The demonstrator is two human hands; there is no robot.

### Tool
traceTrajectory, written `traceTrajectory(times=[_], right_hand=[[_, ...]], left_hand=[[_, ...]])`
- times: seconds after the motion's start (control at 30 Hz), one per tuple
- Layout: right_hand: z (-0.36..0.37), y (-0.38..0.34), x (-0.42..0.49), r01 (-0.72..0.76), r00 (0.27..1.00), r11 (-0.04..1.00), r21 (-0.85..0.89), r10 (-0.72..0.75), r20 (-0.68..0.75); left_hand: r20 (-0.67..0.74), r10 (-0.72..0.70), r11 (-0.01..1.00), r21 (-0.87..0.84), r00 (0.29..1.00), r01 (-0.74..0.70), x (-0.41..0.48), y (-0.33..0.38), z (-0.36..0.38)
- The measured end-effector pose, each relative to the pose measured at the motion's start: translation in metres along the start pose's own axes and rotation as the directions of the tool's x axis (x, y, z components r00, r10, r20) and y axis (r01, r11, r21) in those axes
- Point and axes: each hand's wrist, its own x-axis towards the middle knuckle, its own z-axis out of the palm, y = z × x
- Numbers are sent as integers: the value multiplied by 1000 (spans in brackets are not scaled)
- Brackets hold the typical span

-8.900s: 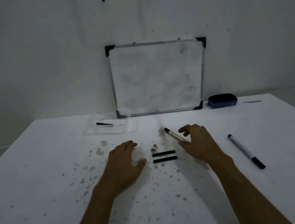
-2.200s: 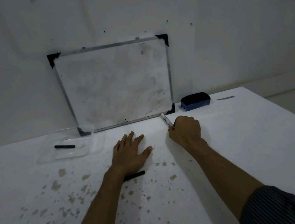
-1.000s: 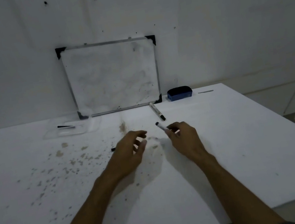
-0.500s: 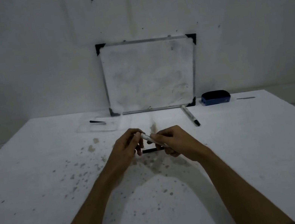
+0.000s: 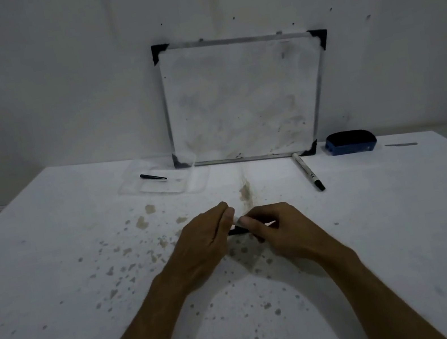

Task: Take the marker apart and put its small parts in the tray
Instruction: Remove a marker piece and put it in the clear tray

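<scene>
- Dead centre over the stained tabletop (image 5: 58,288), both hands meet thumb to thumb: left hand (image 5: 203,247) and right hand (image 5: 281,233) are each pinched on the same marker (image 5: 237,221), of which only a pale sliver shows between the thumbs.
- Just under the hands there's a dark rod-like part (image 5: 236,231) on the tabletop, mostly hidden; can't tell if either hand touches it.
- Up at 11 o'clock from the hands sits the clear tray (image 5: 129,186), with one thin black tapered piece (image 5: 153,177) lying in it.
- At 1 o'clock, a second marker (image 5: 307,171) lies flat, black end pointing toward the camera, well apart from the hands.
- Whiteboard (image 5: 243,100) leans on the wall at 12 o'clock, smudgy, its lower left corner just behind the tray.
- Blue eraser (image 5: 350,142) sits right of the whiteboard's lower right corner.
</scene>
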Motion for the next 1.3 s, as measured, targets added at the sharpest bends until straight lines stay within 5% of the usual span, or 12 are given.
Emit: traceTrajectory(times=[0.1,0.27,0.53,0.67,0.8,0.97,1.1,1.3], right_hand=[[4,-3,-2,70,996,997,-29,-72,-55],[14,6,-7,221,931,932,-287,-289,-222],[24,-18,0,44,933,961,272,58,-356],[21,-20,-1,-9,932,924,382,146,-331],[12,-17,-1,-54,917,940,337,180,-355],[7,-7,-1,-234,859,970,64,237,-454],[6,-2,-2,-397,831,913,-93,315,-460],[6,-2,4,-535,783,845,2,497,-374]], left_hand=[[-33,-38,999,-20,999,38,1,8,-1],[56,-335,907,-251,940,338,4,13,3],[133,-301,771,-549,944,324,-5,28,13],[107,-296,764,-570,949,302,-2,34,12],[53,-207,874,-438,977,209,-4,31,6],[40,69,997,27,997,-70,-7,11,6],[-23,361,865,381,932,-325,-2,8,15],[-52,433,779,524,900,-345,4,20,18]])
